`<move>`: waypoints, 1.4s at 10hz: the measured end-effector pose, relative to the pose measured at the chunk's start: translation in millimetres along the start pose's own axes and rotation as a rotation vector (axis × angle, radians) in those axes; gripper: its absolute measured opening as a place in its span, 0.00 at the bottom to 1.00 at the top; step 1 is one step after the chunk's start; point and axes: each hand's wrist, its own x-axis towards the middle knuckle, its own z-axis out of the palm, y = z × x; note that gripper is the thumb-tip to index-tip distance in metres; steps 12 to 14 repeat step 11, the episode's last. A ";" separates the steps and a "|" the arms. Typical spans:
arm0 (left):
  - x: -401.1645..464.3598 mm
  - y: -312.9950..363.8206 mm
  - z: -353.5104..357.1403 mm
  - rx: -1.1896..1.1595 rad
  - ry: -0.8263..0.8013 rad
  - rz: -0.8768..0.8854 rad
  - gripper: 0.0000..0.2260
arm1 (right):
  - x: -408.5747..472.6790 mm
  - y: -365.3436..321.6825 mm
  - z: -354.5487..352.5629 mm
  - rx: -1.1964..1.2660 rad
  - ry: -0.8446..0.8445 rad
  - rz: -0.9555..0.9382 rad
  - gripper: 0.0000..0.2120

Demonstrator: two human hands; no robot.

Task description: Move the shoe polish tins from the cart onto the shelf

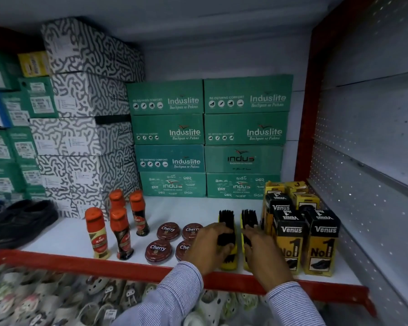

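Note:
Several round brown Cherry shoe polish tins lie flat on the white shelf (198, 205): one at the front left (158, 251), one behind it (168, 231), one at the back right (191, 230) and one (183, 249) partly hidden by my left hand. My left hand (210, 247) grips a yellow shoe brush with black bristles (227, 222). My right hand (262, 250) grips a second yellow brush (249, 220) beside it. Both brushes rest on the shelf, right of the tins. No cart is in view.
Orange-capped liquid polish bottles (97, 231) stand left of the tins. Yellow and black Venus boxes (290, 243) stand to the right. Green Induslite shoe boxes (205, 137) fill the back, patterned boxes (80, 137) and black shoes (19, 220) the left. A red lip (127, 267) edges the shelf.

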 end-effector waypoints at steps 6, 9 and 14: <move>-0.4 24.6 -4.5 -0.018 0.137 0.143 0.18 | -17.3 -9.6 -43.8 0.082 0.200 -0.163 0.23; 26.1 102.1 13.9 -0.024 0.054 0.350 0.22 | -23.6 47.5 -100.4 -0.144 0.357 0.150 0.11; 24.2 100.8 10.7 0.034 0.031 0.338 0.26 | -17.1 49.1 -97.8 -0.185 0.359 0.110 0.15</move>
